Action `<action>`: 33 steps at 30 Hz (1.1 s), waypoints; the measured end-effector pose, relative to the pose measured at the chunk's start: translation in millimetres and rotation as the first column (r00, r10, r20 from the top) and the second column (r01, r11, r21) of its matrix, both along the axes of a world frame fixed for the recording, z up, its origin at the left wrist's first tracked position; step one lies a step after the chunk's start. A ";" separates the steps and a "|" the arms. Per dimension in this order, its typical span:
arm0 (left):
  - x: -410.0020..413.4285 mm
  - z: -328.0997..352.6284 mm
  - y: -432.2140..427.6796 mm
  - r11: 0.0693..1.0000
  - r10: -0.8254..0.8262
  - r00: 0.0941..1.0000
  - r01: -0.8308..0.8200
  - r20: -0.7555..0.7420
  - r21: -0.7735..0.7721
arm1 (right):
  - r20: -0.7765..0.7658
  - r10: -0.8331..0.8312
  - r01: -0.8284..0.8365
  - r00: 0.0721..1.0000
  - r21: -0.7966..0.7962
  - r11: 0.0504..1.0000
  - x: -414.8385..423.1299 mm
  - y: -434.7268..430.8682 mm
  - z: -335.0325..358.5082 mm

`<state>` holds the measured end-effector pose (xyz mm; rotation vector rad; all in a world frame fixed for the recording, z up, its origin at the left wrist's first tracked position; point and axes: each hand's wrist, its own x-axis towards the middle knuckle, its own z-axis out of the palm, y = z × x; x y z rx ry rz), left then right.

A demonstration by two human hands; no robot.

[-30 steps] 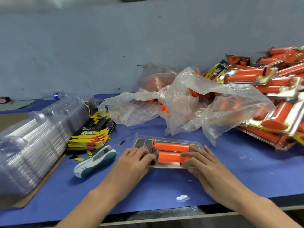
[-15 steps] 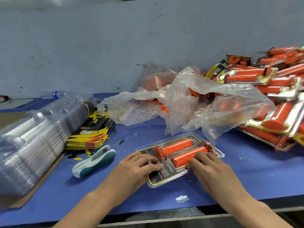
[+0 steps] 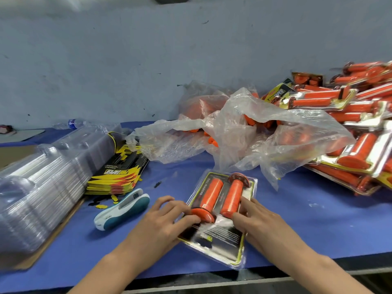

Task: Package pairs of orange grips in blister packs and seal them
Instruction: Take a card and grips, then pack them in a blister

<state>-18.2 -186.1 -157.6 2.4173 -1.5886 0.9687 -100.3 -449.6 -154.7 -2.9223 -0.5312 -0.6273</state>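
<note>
A clear blister pack (image 3: 219,237) with a black and yellow card lies lengthwise on the blue table, its near end over the table's front edge. Two orange grips sit side by side in it: the left grip (image 3: 210,196) has its flange toward me, and the right grip (image 3: 232,197) has its flange at the far end. My left hand (image 3: 165,219) holds the pack's left edge, thumb by the near flange. My right hand (image 3: 258,221) holds the right edge, fingers beside the right grip.
A white and teal stapler (image 3: 122,209) lies left of the pack. Further left are a stack of printed cards (image 3: 118,172) and a stack of clear blister shells (image 3: 42,183). A plastic bag with loose grips (image 3: 244,134) sits behind. Finished packs (image 3: 350,128) are piled at right.
The pack has turned about a quarter turn, from crosswise to lengthwise, and come closer to me. Both hands stayed on it and moved with it.
</note>
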 end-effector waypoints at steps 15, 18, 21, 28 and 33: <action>-33.7 -9.7 -44.4 0.990 -0.090 0.986 0.103 0.140 -0.091 | -0.438 -0.130 0.349 0.889 0.468 0.811 29.8 -21.5 -8.2; -25.4 -7.7 -46.2 0.984 -0.148 0.986 0.155 0.080 -0.093 | -0.502 -0.150 0.421 0.851 0.483 0.768 40.5 -27.8 -2.4; -2.2 -0.1 -32.1 0.993 -0.027 1.000 0.028 0.016 -0.115 | -0.530 -0.126 0.413 0.839 0.467 0.782 52.0 -36.9 7.4; 18.6 -3.1 -16.2 0.989 0.150 0.988 -0.150 -0.032 -0.004 | -0.347 -0.163 0.264 0.924 0.269 0.926 66.1 -30.5 39.2; 11.6 2.7 -34.4 0.985 0.147 0.989 -0.149 -0.029 -0.084 | -0.017 0.037 -0.034 0.999 0.176 0.984 40.2 19.9 40.4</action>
